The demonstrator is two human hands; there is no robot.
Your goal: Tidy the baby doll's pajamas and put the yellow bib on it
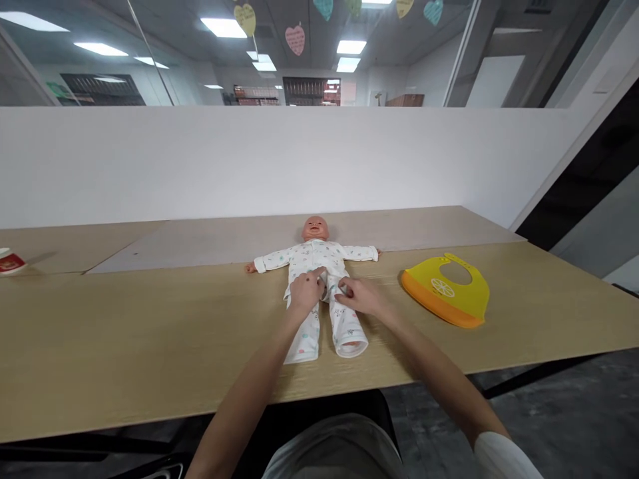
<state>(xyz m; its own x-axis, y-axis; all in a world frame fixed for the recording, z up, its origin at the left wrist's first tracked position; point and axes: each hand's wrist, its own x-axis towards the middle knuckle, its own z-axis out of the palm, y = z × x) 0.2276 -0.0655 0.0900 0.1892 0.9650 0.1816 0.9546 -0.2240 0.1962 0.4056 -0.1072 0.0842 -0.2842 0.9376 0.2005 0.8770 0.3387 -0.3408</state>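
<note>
A baby doll lies on its back on the table, head away from me and arms stretched out sideways. It wears a white patterned top and matching trousers. The trouser legs point towards me. My left hand is over the doll's waist, fingers bent and closed on the cloth at the crotch. On the other side, my right hand has its thumb and fingers curled at the upper trouser leg, pinching the fabric. My fingers partly hide the cloth between them.
A yellow silicone bib with an orange pocket lies to the right of the doll. At the far left edge is a red and white container, partly cut off. Behind the table rises a white wall with glass above.
</note>
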